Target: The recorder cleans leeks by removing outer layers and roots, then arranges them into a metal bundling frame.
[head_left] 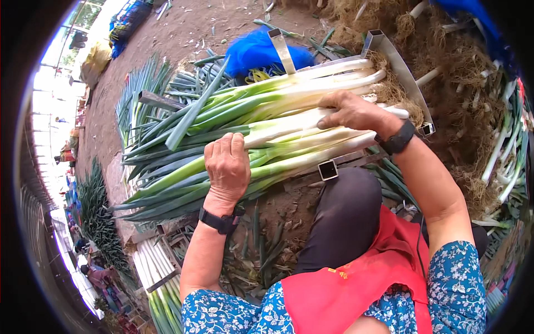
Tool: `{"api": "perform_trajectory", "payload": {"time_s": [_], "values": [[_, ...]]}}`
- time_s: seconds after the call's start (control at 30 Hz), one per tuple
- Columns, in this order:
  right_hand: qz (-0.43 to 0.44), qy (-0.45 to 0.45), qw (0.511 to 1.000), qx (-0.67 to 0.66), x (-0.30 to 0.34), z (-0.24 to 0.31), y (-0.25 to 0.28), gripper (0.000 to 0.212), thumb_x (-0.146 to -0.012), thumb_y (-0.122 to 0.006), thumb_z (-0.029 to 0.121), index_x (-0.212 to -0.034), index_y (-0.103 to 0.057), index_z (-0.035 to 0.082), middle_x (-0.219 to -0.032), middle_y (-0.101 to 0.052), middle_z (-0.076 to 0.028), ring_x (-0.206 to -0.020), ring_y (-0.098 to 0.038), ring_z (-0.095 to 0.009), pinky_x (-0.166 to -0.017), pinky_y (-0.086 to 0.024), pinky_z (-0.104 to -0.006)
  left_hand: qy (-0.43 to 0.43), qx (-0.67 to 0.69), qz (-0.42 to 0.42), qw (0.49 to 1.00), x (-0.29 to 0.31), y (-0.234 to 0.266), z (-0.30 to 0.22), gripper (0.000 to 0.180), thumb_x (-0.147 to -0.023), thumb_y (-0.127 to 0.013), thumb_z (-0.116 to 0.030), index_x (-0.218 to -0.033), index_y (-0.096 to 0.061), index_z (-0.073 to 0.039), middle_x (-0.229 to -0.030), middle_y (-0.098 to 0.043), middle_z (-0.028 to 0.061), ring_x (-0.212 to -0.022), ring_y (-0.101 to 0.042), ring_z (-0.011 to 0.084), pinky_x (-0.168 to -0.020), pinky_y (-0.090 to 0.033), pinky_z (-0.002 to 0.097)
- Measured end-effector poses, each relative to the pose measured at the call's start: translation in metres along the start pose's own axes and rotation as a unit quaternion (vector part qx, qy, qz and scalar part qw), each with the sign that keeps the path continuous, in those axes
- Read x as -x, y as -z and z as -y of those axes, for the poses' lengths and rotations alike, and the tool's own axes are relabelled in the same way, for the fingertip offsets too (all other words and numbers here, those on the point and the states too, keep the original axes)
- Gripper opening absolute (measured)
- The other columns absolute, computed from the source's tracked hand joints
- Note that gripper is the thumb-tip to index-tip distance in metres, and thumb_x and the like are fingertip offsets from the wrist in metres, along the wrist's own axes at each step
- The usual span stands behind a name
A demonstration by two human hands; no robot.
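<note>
A thick pile of long leeks (pixel 311 146) lies across a metal rack, green leaves to the left and white stems to the right. My left hand (pixel 228 167) is closed in a fist around a leek where its white turns green, at the near side of the pile. Over the white stems, my right hand (pixel 356 116) curls its thumb and fingers around a leek's stem. Square metal posts of the rack (pixel 328 170) stand up around the pile. Beside the root ends rises a metal end plate (pixel 409 83).
Blue netting (pixel 256 53) lies behind the rack. Untrimmed leeks with matted roots (pixel 467 106) are heaped at the right. A tied leek bundle (pixel 161 273) lies at lower left, and more green leaves (pixel 97 211) are piled at far left. Leaf scraps litter the soil by my knee (pixel 347 206).
</note>
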State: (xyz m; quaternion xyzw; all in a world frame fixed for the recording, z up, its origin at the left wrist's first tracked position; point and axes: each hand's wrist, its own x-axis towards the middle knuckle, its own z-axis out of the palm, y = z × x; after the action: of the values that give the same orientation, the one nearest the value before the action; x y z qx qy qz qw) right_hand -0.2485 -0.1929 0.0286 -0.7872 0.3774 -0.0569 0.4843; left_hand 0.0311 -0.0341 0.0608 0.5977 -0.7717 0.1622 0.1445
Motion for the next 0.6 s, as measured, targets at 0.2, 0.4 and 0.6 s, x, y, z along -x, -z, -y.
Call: {"api": "perform_trajectory", "payload": {"time_s": [0.2, 0.4, 0.6], "values": [[0.107, -0.050, 0.990, -0.072, 0.026, 0.048, 0.027, 0.050, -0.092, -0.068, 0.043, -0.100, -0.067, -0.006, -0.087, -0.070, -0.011, -0.075, -0.066, -0.015, -0.066, -0.054, -0.0317, -0.023, -0.036, -0.138, 0.990, -0.005, 0.041, -0.014, 0.035, -0.071, -0.069, 0.004, -0.102, -0.056, -0.006, -0.098, -0.063, 0.0100, -0.091, -0.061, 0.0284, -0.082, -0.041, 0.0417], [-0.021, -0.025, 0.986, -0.165, 0.044, 0.040, 0.017, 0.024, -0.093, -0.064, 0.020, -0.092, -0.067, -0.004, -0.070, -0.067, -0.007, -0.057, -0.064, -0.012, -0.057, -0.054, -0.0259, -0.065, -0.071, -0.124, 0.988, -0.001, 0.081, -0.033, 0.026, -0.081, -0.065, -0.002, -0.107, -0.064, -0.003, -0.105, -0.064, 0.0110, -0.096, -0.063, 0.0239, -0.085, -0.041, 0.0402], [-0.319, 0.090, 0.912, 0.242, 0.024, -0.007, 0.017, 0.013, -0.082, -0.062, 0.007, -0.085, -0.067, -0.005, -0.075, -0.065, -0.018, -0.075, -0.067, -0.023, -0.070, -0.052, -0.0375, -0.098, -0.047, -0.074, 0.991, 0.005, 0.112, -0.058, 0.031, -0.080, -0.064, -0.005, -0.111, -0.067, -0.002, -0.100, -0.067, 0.0118, -0.087, -0.065, 0.0239, -0.078, -0.045, 0.0369]]}}
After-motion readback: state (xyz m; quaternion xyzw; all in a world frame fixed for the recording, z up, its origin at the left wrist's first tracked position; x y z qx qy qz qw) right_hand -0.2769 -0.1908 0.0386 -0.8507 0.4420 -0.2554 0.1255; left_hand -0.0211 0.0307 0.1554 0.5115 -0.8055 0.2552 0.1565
